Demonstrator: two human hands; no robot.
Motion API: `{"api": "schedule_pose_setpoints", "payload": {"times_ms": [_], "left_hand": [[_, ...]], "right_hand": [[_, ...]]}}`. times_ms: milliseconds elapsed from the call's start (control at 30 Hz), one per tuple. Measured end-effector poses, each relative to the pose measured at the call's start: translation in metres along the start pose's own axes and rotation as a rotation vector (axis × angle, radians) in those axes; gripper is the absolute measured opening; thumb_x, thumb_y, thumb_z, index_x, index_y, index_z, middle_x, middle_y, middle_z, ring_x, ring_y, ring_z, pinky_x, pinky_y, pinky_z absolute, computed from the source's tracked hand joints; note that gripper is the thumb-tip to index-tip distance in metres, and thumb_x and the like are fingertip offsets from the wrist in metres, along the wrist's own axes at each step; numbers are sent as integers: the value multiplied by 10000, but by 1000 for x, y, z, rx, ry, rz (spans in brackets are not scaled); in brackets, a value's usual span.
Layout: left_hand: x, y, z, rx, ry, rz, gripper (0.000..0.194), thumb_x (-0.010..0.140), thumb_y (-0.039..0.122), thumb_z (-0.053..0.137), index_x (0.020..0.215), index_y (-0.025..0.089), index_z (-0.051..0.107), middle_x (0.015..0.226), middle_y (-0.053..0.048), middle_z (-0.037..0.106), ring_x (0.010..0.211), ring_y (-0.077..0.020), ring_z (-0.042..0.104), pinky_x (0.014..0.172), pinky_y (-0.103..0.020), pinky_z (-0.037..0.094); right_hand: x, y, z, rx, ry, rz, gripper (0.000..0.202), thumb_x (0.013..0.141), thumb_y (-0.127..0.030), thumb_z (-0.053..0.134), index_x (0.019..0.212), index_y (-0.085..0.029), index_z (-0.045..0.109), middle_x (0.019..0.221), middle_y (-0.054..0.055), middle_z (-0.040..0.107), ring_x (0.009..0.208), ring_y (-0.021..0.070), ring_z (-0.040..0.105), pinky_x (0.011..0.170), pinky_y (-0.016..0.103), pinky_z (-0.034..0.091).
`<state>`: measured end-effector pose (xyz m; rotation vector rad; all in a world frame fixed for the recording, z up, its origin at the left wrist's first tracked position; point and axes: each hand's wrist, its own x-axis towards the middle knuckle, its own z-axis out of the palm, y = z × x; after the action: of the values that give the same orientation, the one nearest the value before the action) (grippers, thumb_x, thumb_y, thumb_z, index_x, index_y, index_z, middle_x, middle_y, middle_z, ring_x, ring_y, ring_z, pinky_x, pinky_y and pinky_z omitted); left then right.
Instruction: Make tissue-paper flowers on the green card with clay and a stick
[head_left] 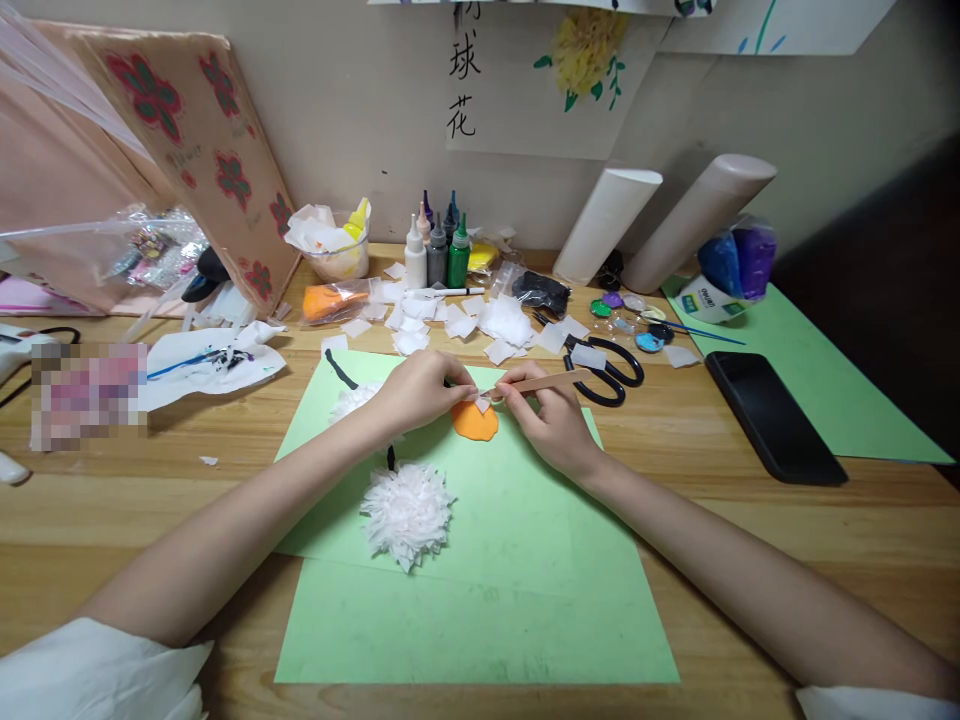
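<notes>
My left hand [429, 388] is closed in a pinch on a small white paper piece [481, 403] at the top edge of a flat orange disc [475, 423]. From the right, my right hand [551, 415] grips a thin brown stick [547, 381], its tip meeting the paper. The disc lies on a light green sheet [480, 620]. Below my left wrist is a fluffy white paper flower [409, 512] with a short black stem. Another white flower [352, 402] is partly hidden behind my left hand, with a black line rising from it.
Loose white paper squares [506, 320] lie behind the sheet, near black-handled scissors [604, 370]. Paint bottles [436, 255], a tissue-filled bowl [330, 255] and a bag of orange clay [334, 300] stand farther back. A black phone [776, 415] is at right, paint-stained tissue [214, 365] at left.
</notes>
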<state>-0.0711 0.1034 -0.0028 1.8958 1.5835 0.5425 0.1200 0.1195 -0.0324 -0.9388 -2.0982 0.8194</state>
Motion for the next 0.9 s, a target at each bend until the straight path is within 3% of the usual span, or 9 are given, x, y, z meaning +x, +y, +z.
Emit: {"api": "schedule_pose_setpoints", "payload": {"times_ms": [233, 500, 700, 900], "left_hand": [[0, 1, -1, 1, -16, -4, 210, 791, 295, 547, 788, 185, 726, 845, -30, 720, 768, -169, 613, 727, -252, 456], [1, -1, 0, 25, -6, 7, 363, 868, 402, 451, 721, 180, 697, 793, -22, 714, 714, -160, 598, 702, -251, 420], [1, 0, 0, 16, -10, -7, 359, 858, 425, 467, 739, 184, 704, 784, -24, 710, 699, -158, 589, 673, -248, 405], [2, -1, 0, 27, -7, -12, 359, 857, 405, 459, 734, 167, 697, 785, -36, 708, 698, -160, 588, 658, -252, 404]], "right_hand": [[0, 0, 0, 28, -59, -14, 150, 924, -264, 436, 828, -216, 539, 828, 17, 602, 767, 153, 592, 719, 272, 438], [4, 2, 0, -57, -191, -103, 142, 940, -258, 399, 866, -217, 512, 859, 32, 598, 827, 176, 556, 745, 287, 413], [2, 1, 0, -30, -57, -105, 148, 934, -242, 406, 843, -216, 519, 817, 22, 579, 758, 160, 555, 704, 271, 409], [2, 1, -1, -34, -93, -105, 159, 932, -214, 404, 821, -207, 517, 803, 17, 571, 732, 148, 552, 705, 264, 409]]}}
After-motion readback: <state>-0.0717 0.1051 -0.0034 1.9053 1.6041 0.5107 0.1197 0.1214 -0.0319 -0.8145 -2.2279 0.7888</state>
